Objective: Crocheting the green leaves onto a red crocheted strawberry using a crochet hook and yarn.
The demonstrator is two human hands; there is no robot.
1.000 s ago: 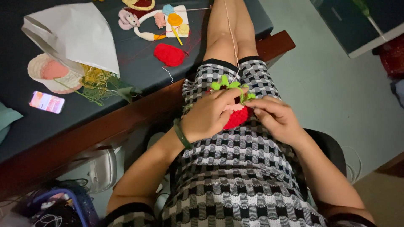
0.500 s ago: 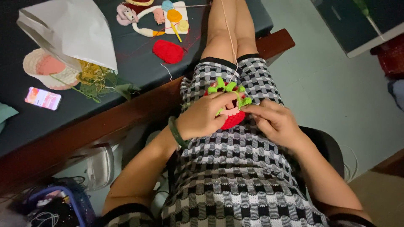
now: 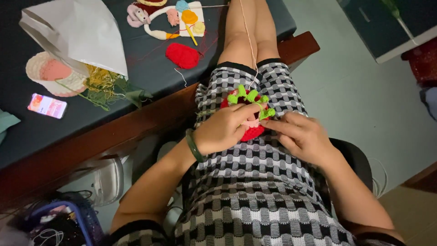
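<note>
On my lap lies a red crocheted strawberry (image 3: 250,133) with bright green leaves (image 3: 249,96) on top. My left hand (image 3: 223,130) grips it from the left, a dark green bangle on the wrist. My right hand (image 3: 302,136) pinches its right side with the fingertips beside a green leaf. A thin pale yarn strand (image 3: 247,41) runs from the piece up along my leg. I am seated in a black-and-white checked dress (image 3: 264,182).
A dark table with a wooden edge (image 3: 136,123) stands to the left. On it: a white paper bag (image 3: 77,34), a pink-and-cream crocheted basket (image 3: 48,73), green-yellow yarn (image 3: 104,86), a phone (image 3: 46,105), a red crocheted piece (image 3: 182,55), small crocheted figures (image 3: 168,18). A purple basket (image 3: 68,223) sits on the floor.
My hands stay on the strawberry with small finger shifts. The view has drifted a little, so the hands and piece sit slightly higher and more central.
</note>
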